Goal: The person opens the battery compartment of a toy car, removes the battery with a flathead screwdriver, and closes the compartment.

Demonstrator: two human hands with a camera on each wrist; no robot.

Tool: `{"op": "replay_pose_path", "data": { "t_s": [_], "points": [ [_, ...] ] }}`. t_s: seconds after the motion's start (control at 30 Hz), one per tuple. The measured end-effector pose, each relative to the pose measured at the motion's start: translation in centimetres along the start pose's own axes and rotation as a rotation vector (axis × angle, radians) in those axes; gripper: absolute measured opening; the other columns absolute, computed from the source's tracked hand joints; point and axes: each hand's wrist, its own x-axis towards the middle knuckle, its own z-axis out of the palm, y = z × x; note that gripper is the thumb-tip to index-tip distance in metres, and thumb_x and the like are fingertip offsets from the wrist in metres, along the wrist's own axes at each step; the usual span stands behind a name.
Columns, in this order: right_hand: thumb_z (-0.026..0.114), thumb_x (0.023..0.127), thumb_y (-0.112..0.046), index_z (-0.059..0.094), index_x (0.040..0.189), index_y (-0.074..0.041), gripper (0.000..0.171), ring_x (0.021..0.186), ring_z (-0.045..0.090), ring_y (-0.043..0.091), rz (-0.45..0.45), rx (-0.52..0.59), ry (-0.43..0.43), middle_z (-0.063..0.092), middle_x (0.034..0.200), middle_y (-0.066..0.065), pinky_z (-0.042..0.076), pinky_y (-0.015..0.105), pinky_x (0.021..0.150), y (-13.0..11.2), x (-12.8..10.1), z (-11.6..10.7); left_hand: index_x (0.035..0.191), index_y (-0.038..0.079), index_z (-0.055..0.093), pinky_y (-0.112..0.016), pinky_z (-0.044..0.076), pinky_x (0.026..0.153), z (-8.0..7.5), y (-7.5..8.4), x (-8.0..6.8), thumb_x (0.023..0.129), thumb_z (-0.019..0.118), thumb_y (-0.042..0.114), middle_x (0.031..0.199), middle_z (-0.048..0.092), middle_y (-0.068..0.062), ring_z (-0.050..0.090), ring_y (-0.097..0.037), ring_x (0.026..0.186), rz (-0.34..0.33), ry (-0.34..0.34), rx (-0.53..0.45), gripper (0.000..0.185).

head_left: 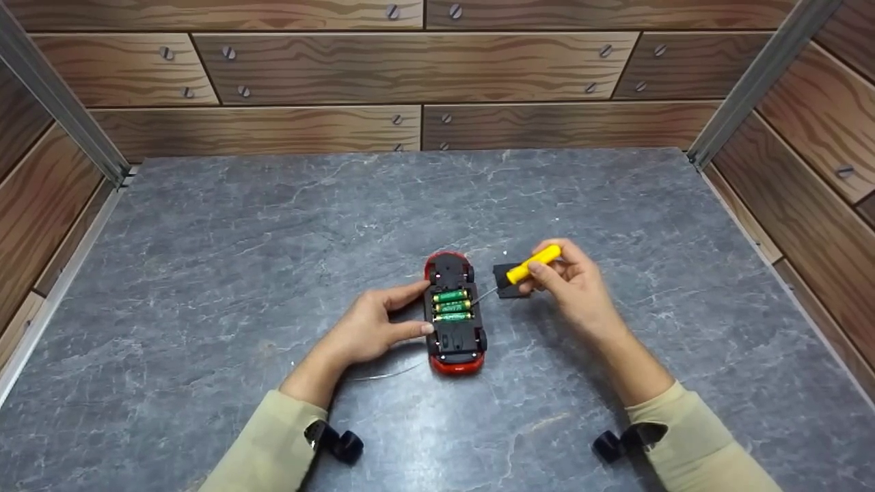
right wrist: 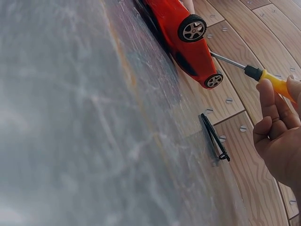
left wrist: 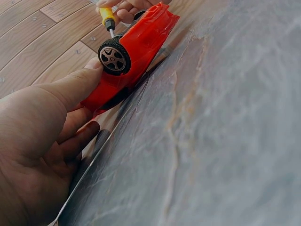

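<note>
A: Grey stone-look surface (head_left: pixel 273 239), wood-plank walls (head_left: pixel 410 68) on three sides, metal posts in the back corners.

B: Main object?

A: Red toy car (head_left: pixel 454 314), flipped belly-up, mid surface. Battery bay open, three green batteries (head_left: pixel 452 306) sit side by side in it.

B: Left hand?

A: Left hand (head_left: pixel 372 328) pinches the car's left flank, thumb near the rear, fingers near the front. Wrist view confirms: thumb against the body just below a wheel (left wrist: pixel 114 58).

B: Right hand?

A: Right hand (head_left: pixel 571 283) curls around a yellow-handled screwdriver (head_left: pixel 530 266). Shaft angles down-left, tip at the bay's right edge; can't tell if it touches a battery.

B: Anything else?

A: Black cover (head_left: pixel 509 281) lies flat just right of the car, partly under the right hand. Thin wire (head_left: pixel 389 374) trails on the surface near the car's near end. Beige sleeves, black wrist mounts at both forearms.
</note>
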Motion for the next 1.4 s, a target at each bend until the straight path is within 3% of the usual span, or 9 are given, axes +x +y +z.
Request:
{"op": "replay_pose_path", "data": {
  "t_s": [0.33,0.67,1.13,1.4],
  "points": [
    [0.061,0.102,0.01,0.048,0.119,0.02,0.024,0.075,0.073,0.019,-0.023,0.016,-0.029,0.075,0.096,0.017,0.064,0.033,0.076,0.01,-0.06,-0.12,0.156,0.012,0.054,-0.04,0.032,0.125,0.04,-0.25,0.11,0.092,0.085,0.031,0.155,0.054,-0.006,0.047,-0.021,0.147,0.023,0.0,0.022,0.074],
    [0.059,0.102,0.011,0.047,0.121,0.02,0.024,0.073,0.073,0.019,-0.014,0.024,-0.017,0.074,0.095,0.016,0.064,0.031,0.075,-0.13,0.01,-0.2,0.156,0.014,0.054,-0.043,0.031,0.125,0.0,-0.12,-0.03,0.09,0.086,0.033,0.156,0.054,-0.006,0.047,-0.023,0.148,0.004,0.004,0.021,0.076],
    [0.06,0.102,0.01,0.062,0.114,-0.002,0.016,0.073,0.073,0.019,-0.042,0.036,-0.016,0.073,0.095,0.015,0.064,0.032,0.076,-0.14,-0.04,-0.25,0.155,0.011,0.054,-0.041,0.033,0.125,0.03,-0.15,0.06,0.091,0.086,0.031,0.155,0.055,-0.006,0.047,-0.021,0.147,0.028,0.002,0.007,0.075],
    [0.06,0.102,0.009,0.056,0.117,0.01,0.016,0.073,0.073,0.019,-0.035,0.022,-0.011,0.074,0.095,0.015,0.064,0.032,0.076,-0.1,-0.03,-0.25,0.155,0.009,0.054,-0.04,0.033,0.125,0.01,-0.25,0.13,0.091,0.086,0.03,0.155,0.055,-0.008,0.047,-0.021,0.147,0.032,0.001,-0.002,0.074]
  ]
}}
